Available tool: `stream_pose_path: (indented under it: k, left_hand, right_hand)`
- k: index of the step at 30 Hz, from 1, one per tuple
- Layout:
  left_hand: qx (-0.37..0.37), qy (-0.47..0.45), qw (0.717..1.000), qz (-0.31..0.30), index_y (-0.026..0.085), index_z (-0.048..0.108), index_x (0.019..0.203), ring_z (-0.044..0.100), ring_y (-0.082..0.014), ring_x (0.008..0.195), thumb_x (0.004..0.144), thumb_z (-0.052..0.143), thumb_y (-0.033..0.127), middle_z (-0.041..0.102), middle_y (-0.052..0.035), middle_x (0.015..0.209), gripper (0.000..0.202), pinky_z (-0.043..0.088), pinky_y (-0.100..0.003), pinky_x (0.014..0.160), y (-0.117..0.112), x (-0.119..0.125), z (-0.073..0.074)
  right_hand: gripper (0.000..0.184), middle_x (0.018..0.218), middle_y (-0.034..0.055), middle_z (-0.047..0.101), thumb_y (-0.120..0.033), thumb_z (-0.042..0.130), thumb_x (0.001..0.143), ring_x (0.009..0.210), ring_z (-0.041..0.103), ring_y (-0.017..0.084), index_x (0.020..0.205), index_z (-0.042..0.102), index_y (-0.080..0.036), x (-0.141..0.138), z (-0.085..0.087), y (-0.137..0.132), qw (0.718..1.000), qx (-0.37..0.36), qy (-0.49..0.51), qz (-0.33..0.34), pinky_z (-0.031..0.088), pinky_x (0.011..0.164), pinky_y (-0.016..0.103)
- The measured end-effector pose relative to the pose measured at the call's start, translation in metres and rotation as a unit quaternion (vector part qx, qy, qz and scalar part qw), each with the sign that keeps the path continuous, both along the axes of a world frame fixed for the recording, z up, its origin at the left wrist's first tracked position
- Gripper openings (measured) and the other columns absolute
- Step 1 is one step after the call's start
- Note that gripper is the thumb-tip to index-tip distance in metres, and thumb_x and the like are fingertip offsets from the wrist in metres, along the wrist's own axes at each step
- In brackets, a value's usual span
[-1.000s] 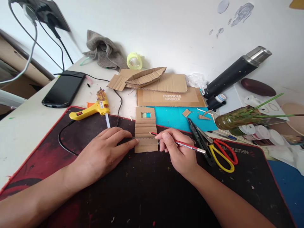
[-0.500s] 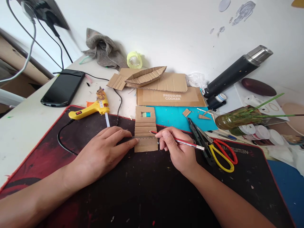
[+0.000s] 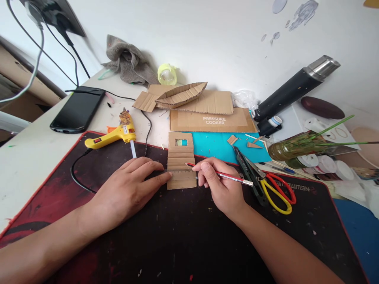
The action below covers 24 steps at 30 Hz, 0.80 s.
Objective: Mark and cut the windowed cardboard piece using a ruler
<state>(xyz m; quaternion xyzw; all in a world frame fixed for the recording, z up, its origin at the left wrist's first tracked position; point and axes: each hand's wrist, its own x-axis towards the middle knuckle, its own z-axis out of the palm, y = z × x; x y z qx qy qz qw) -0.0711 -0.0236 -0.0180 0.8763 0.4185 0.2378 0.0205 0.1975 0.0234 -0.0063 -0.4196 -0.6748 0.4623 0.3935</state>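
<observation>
A narrow strip of cardboard [image 3: 181,157] with a small cut-out window near its far end lies in front of me. Across its near part rests a clear ruler [image 3: 180,175]. My left hand [image 3: 127,187] holds the ruler down from the left, fingertips on its end and at the cardboard's edge. In my right hand [image 3: 223,185] a red pencil [image 3: 231,176] is pinched between thumb and fingers. Its tip points left, over the cardboard just beyond the ruler; whether it touches is too small to tell.
A yellow glue gun [image 3: 112,136] lies to the left, near a phone [image 3: 77,109]. Right of my hand are a box cutter [image 3: 250,175] and scissors [image 3: 276,195]. Behind are cardboard pieces [image 3: 213,120], a blue sheet [image 3: 213,146] and a black flask [image 3: 290,92]. A dark mat [image 3: 183,236] lies underneath.
The pencil tip has shifted very slightly to the left over the cardboard. Both hands otherwise keep their places.
</observation>
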Motion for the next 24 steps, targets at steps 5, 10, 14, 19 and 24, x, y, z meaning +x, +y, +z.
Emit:
stream_pose_path:
  k: [5, 10, 14, 19, 24]
  left_hand:
    - [-0.003, 0.007, 1.000, -0.003, 0.023, 0.077, 0.129, 0.068, -0.0243, 0.099, 0.111, 0.055, 0.016, 0.076, -0.0083, 0.116, 0.029, 0.054, -0.038, 0.087, 0.001, 0.000, 0.000]
    - [0.006, 0.013, 1.000, -0.005, 0.022, 0.076, 0.129, 0.068, -0.0249, 0.099, 0.111, 0.055, 0.016, 0.075, -0.0088, 0.117, 0.028, 0.054, -0.039, 0.087, 0.000, 0.000, 0.000]
    - [0.010, 0.013, 1.000, -0.007, 0.021, 0.075, 0.129, 0.068, -0.0249, 0.099, 0.111, 0.055, 0.015, 0.075, -0.0087, 0.116, 0.028, 0.054, -0.039, 0.087, 0.001, 0.000, 0.001]
    - [0.011, 0.007, 1.000, -0.005, 0.021, 0.076, 0.128, 0.069, -0.0252, 0.101, 0.111, 0.055, 0.015, 0.075, -0.0091, 0.116, 0.028, 0.055, -0.039, 0.088, 0.000, 0.001, 0.001]
    - [0.005, -0.002, 1.000, -0.005, 0.020, 0.077, 0.127, 0.069, -0.0251, 0.102, 0.111, 0.055, 0.015, 0.076, -0.0091, 0.114, 0.028, 0.053, -0.037, 0.088, 0.001, 0.001, 0.002]
  right_hand:
    - [0.039, 0.066, -0.0010, 0.067, -0.050, 0.057, 0.114, 0.059, 0.065, 0.016, 0.095, 0.078, -0.023, 0.000, 0.000, 0.000, 1.000, 0.001, 0.001, 0.001, 0.054, 0.058, 0.030]
    - [0.037, 0.066, -0.0019, 0.066, -0.045, 0.057, 0.115, 0.058, 0.063, 0.014, 0.095, 0.077, -0.021, -0.001, 0.001, -0.002, 1.000, 0.005, 0.006, 0.017, 0.051, 0.058, 0.029]
    - [0.037, 0.064, -0.0028, 0.065, -0.045, 0.058, 0.115, 0.056, 0.059, 0.013, 0.095, 0.077, -0.021, -0.003, 0.004, -0.003, 0.999, -0.001, 0.001, 0.047, 0.047, 0.057, 0.028]
    - [0.041, 0.062, -0.0034, 0.064, -0.049, 0.057, 0.115, 0.054, 0.056, 0.012, 0.092, 0.078, -0.021, -0.008, 0.008, -0.001, 0.998, -0.039, 0.004, 0.045, 0.045, 0.056, 0.027]
    - [0.046, 0.058, -0.0043, 0.060, -0.056, 0.056, 0.114, 0.053, 0.056, 0.012, 0.090, 0.077, -0.021, -0.015, 0.009, 0.002, 0.996, -0.072, -0.013, 0.051, 0.047, 0.058, 0.027]
